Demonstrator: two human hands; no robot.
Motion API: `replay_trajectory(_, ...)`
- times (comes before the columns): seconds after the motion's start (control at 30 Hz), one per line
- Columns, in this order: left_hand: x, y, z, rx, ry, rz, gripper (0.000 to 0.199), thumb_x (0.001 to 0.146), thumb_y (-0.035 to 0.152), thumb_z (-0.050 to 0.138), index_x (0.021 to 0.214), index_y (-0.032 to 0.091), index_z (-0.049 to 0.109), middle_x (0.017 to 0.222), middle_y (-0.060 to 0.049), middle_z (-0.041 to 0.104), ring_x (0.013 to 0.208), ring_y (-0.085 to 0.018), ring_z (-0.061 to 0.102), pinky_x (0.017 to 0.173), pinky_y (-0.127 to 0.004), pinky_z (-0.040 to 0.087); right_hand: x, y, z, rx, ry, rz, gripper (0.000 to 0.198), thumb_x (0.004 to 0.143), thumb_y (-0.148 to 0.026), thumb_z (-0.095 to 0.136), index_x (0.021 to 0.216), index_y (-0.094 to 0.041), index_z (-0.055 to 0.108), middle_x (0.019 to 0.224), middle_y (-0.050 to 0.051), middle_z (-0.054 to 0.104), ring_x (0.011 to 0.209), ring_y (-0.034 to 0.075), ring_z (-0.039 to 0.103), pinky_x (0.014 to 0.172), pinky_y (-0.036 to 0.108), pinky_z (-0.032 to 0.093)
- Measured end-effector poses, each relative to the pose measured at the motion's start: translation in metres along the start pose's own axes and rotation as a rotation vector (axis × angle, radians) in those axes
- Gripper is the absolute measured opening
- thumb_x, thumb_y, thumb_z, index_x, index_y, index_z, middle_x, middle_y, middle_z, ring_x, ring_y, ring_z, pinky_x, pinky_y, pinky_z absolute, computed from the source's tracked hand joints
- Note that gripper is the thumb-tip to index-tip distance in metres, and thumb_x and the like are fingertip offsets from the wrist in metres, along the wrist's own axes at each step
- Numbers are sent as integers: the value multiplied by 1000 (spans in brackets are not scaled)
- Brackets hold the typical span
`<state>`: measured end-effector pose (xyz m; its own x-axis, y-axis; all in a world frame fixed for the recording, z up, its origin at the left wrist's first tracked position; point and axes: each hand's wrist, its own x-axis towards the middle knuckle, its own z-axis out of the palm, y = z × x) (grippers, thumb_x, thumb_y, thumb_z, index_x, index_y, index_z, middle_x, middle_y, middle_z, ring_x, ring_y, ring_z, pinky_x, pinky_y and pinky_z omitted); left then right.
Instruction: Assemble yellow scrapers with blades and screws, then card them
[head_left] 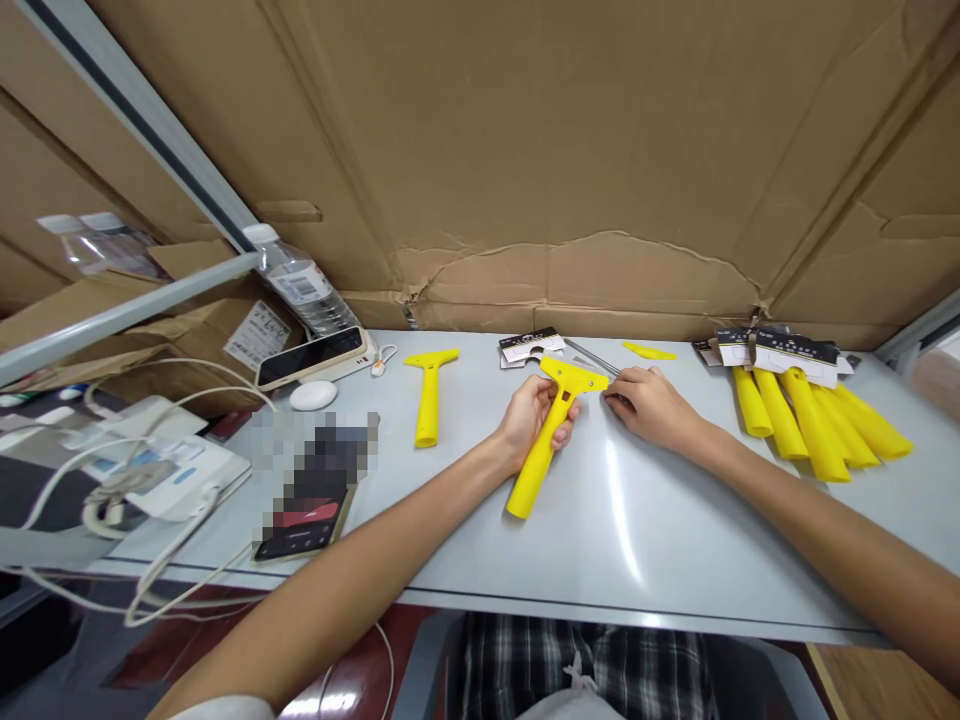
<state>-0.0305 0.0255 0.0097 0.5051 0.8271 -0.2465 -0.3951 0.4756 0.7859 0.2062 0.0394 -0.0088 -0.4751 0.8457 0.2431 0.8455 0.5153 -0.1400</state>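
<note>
My left hand is wrapped around a yellow plastic scraper, its wide head tilted up and its round handle slanting down toward me. To the right, my right hand rests low over the table, fingers curled together. A thin grey metal rod runs up to those fingertips; whether they grip it or something small is hidden. Behind both hands lies a flat yellow blade cover. Black-and-white cards sit just beyond the held scraper. Another yellow scraper lies left of my left hand.
Several yellow scrapers with card labels are piled at the right. On the left are a phone, a second phone, a white mouse, a water bottle and tangled cables. A cardboard wall stands behind.
</note>
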Motion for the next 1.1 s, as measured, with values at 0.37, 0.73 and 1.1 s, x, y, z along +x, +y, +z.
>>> replay_trajectory(0.37, -5, 9, 5, -34, -4, 21, 26, 90, 40, 41, 82, 18, 54, 66, -1, 55, 35, -9, 38, 35, -23, 28, -26, 15, 8, -56, 139, -25, 33, 106, -33, 46, 112, -24, 77, 108, 7, 66, 103, 13, 55, 88, 27, 29)
replay_trajectory(0.73, -4, 1, 11, -97, 75, 115, 34, 75, 23, 83, 99, 17, 59, 84, 1, 58, 62, -8, 58, 53, -21, 49, -25, 13, 2, -57, 95, -25, 34, 107, -34, 44, 112, -23, 76, 107, 7, 66, 101, 13, 54, 87, 29, 27)
replay_trajectory(1.1, -8, -6, 17, 306, 203, 15, 14, 87, 19, 72, 96, 12, 64, 69, 0, 62, 50, -9, 56, 47, -22, 48, -26, 14, 7, -133, 190, -72, 32, 106, -27, 45, 119, -21, 74, 105, 7, 66, 99, 13, 50, 84, 28, 23)
